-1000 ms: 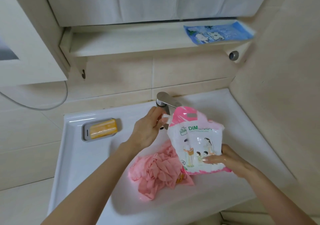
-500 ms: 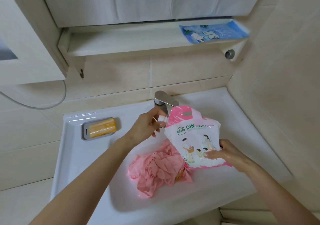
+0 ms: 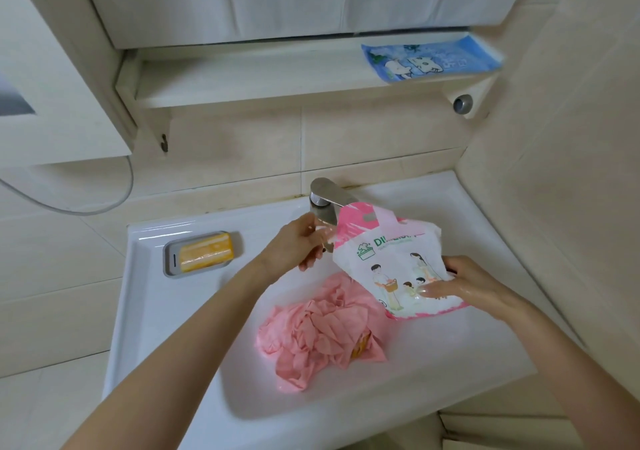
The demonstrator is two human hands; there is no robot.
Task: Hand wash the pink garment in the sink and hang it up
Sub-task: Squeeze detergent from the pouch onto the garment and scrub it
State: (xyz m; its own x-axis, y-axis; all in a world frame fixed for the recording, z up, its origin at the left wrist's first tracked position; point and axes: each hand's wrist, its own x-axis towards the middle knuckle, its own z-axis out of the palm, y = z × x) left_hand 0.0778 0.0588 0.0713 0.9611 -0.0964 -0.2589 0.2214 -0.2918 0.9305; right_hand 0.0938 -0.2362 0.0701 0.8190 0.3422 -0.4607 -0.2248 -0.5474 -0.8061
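A crumpled pink garment (image 3: 318, 331) lies in the white sink (image 3: 398, 373), with something orange showing in its folds. Above its right side I hold a pink and white detergent pouch (image 3: 391, 269), tilted over the basin. My right hand (image 3: 464, 285) grips the pouch's lower right side. My left hand (image 3: 298, 241) is closed at the pouch's upper left corner, where its white cap sits, just under the chrome faucet (image 3: 327, 200).
A grey soap dish with an orange bar (image 3: 202, 252) sits on the sink's left ledge. A blue packet (image 3: 429, 61) lies on the shelf above. A tiled wall stands close on the right, and a hose loops at the left.
The pouch has tilted a little more and its corner has moved closer to the faucet. My left hand stays at the cap, and my right hand has shifted slightly along the pouch's lower edge.
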